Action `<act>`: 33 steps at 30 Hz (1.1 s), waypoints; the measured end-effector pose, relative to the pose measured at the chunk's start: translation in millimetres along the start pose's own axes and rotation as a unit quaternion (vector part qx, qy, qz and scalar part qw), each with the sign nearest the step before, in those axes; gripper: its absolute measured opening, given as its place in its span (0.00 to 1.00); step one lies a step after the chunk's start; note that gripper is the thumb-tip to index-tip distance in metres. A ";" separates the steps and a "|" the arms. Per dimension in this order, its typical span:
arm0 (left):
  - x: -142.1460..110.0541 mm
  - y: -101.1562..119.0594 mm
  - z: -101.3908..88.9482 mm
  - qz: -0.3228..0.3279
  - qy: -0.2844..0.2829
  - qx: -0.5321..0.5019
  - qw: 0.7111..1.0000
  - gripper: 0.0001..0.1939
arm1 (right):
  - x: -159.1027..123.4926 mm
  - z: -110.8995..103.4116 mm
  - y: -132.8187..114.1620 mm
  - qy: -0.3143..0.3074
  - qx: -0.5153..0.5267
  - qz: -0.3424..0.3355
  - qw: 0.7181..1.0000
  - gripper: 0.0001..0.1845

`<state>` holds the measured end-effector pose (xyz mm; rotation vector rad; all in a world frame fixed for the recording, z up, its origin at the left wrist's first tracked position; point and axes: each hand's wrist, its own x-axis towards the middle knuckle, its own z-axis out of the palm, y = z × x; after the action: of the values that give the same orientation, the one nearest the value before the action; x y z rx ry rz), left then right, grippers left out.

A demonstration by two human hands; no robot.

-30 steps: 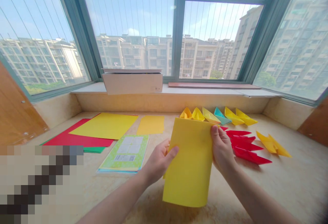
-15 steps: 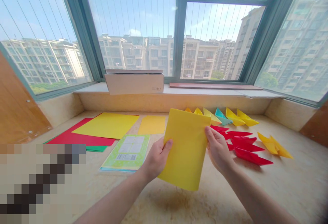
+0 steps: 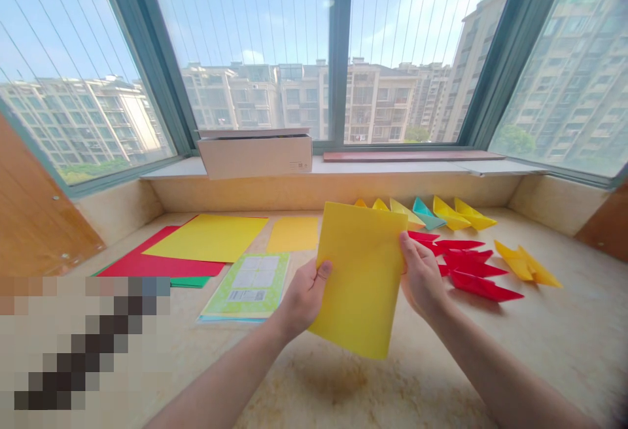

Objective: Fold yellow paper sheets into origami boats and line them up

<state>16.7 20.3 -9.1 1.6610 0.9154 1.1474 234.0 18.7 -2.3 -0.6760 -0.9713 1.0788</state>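
A yellow sheet of paper [image 3: 360, 278] is held up above the stone ledge, facing me and slightly tilted. My left hand [image 3: 307, 291] grips its left edge, thumb on the near face and fingers behind. On the right edge my right hand [image 3: 420, 272] is closed, its thumb along the side and its fingers partly hidden. Beyond the right hand lie several red folded paper boats [image 3: 483, 285], with a yellow-orange folded paper piece [image 3: 527, 264] to their right. A row of yellow and teal paper boats [image 3: 449, 213] stands farther back, partly covered by the sheet.
At left lie a large yellow sheet [image 3: 206, 238], a red sheet [image 3: 152, 256] and green paper [image 3: 196, 282]. A pale orange sheet [image 3: 293, 234] and a green patterned paper pack [image 3: 248, 285] lie nearer the middle. A white box [image 3: 255, 156] stands on the windowsill [image 3: 392, 166].
The yellow sheet and both hands have shifted very slightly right and up. My right hand sits a little farther round the sheet's edge. The camera view has moved a little.
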 end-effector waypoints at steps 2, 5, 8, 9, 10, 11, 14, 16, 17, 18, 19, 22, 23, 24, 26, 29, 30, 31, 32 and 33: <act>-0.1 0.8 0.1 0.002 -0.004 -0.006 1.000 0.22 | -0.2 -1.1 0.8 -0.003 0.006 -0.006 1.000 0.17; 0.3 3.7 0.1 0.012 -0.018 -0.015 1.000 0.22 | -0.7 -1.6 0.6 -0.010 0.011 -0.009 1.000 0.15; 0.3 6.9 0.1 0.018 -0.036 -0.021 0.999 0.21 | -0.3 -0.5 -3.0 -0.005 0.011 -0.010 1.000 0.18; 0.0 7.5 0.1 0.018 -0.044 -0.024 0.999 0.22 | 0.2 -0.1 -4.6 0.000 0.008 -0.012 1.000 0.20; -0.3 7.8 0.2 0.015 -0.051 -0.027 0.998 0.22 | 0.8 0.0 -6.2 0.007 0.003 -0.013 1.000 0.21; -0.7 7.7 0.3 0.011 -0.059 -0.030 0.998 0.22 | 1.4 -0.2 -7.6 0.012 -0.004 -0.015 1.000 0.22; -1.8 6.5 0.7 -0.007 -0.072 -0.036 0.997 0.23 | 3.4 -2.0 -9.3 0.027 -0.027 -0.031 0.999 0.18; -2.0 6.3 0.7 -0.010 -0.074 -0.035 0.997 0.23 | 4.3 -3.5 -9.2 0.033 -0.029 -0.040 0.998 0.16; -2.1 6.5 0.5 -0.010 -0.075 -0.032 0.997 0.23 | 4.8 -4.2 -9.2 0.036 -0.026 -0.041 0.998 0.16; -2.1 7.0 0.3 -0.010 -0.077 -0.029 0.997 0.23 | 5.4 -4.9 -9.4 0.038 -0.023 -0.039 0.998 0.17; -2.2 7.4 0.1 -0.013 -0.081 -0.024 0.996 0.24 | 6.1 -5.6 -9.7 0.040 -0.022 -0.036 0.998 0.18; -2.5 7.4 -0.7 -0.023 -0.098 -0.010 0.995 0.24 | 9.1 -8.6 -10.0 0.056 -0.033 -0.041 0.997 0.20; -2.4 6.7 -1.1 -0.023 -0.100 -0.005 0.995 0.25 | 10.1 -9.7 -9.6 0.061 -0.040 -0.047 0.996 0.20; -2.2 5.8 -1.4 -0.021 -0.098 0.000 0.995 0.25 | 11.0 -10.8 -9.0 0.066 -0.046 -0.052 0.995 0.20; -1.1 4.2 -2.5 -0.018 -0.090 0.010 0.996 0.25 | 11.9 -12.0 -7.6 0.066 -0.052 -0.054 0.995 0.20; 1.5 3.7 -4.4 -0.012 -0.068 0.021 0.997 0.25 | 10.9 -11.1 -6.9 0.021 -0.059 -0.029 0.998 0.23; 2.3 4.1 -5.0 -0.007 -0.059 0.024 0.998 0.25 | 10.2 -10.2 -7.2 -0.004 -0.069 -0.016 0.997 0.24; 2.9 4.6 -5.4 -0.001 -0.051 0.026 0.998 0.25 | 9.3 -9.1 -7.6 -0.027 -0.085 -0.002 0.996 0.24; 3.3 5.1 -5.6 0.003 -0.046 0.026 0.999 0.24 | 8.4 -8.1 -8.1 -0.045 -0.104 0.009 0.994 0.25; 3.4 5.4 -5.5 0.004 -0.044 0.025 0.999 0.24 | 7.7 -7.2 -8.6 -0.052 -0.123 0.016 0.991 0.25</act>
<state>12.9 23.0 -2.0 1.7438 0.8894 1.0559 245.2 22.9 4.2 -0.8437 -1.2007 1.0392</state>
